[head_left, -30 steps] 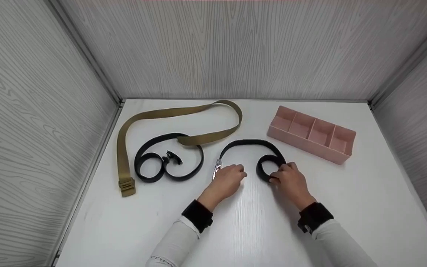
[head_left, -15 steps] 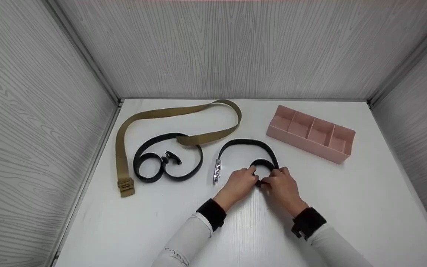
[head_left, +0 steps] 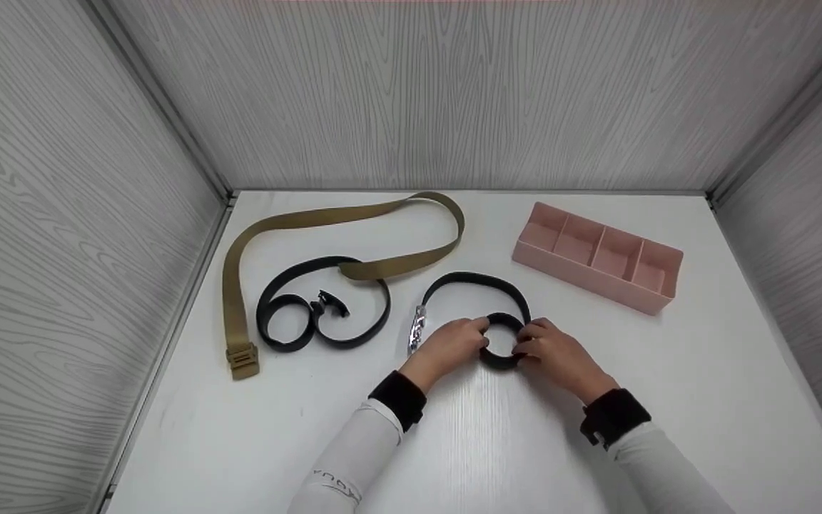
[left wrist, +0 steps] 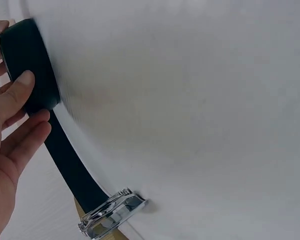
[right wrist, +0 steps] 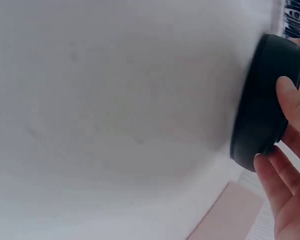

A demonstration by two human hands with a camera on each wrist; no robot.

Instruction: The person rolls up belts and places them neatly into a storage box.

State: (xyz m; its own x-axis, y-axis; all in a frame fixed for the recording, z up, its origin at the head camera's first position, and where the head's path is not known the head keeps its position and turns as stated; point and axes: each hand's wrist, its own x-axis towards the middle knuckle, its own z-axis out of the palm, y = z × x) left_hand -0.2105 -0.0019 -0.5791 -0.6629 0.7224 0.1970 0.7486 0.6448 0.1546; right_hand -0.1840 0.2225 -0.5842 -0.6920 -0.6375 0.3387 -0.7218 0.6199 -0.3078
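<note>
A black belt (head_left: 479,278) with a shiny silver buckle (head_left: 417,330) stands on its edge at the middle of the table. Its tail end is wound into a round coil (head_left: 500,363), and the rest arcs back to the buckle. My left hand (head_left: 448,348) holds the coil's left side, thumb against its outer face in the left wrist view. From the right, my right hand (head_left: 562,359) grips the same coil, with its thumb on the outer face (right wrist: 262,100) in the right wrist view. Some fingertips are hidden behind the coil.
Left of the hands lies a second black belt (head_left: 288,346), partly curled, with a dark buckle. A tan webbing belt (head_left: 311,218) loops behind and over it. At the back right sits a pink tray (head_left: 589,280) with several compartments. Wood-grain panels enclose the table.
My left hand has moved right from beside the buckle to the coil. The coil has shifted left and slightly nearer, now held between both hands; the belt's arc has drawn in.
</note>
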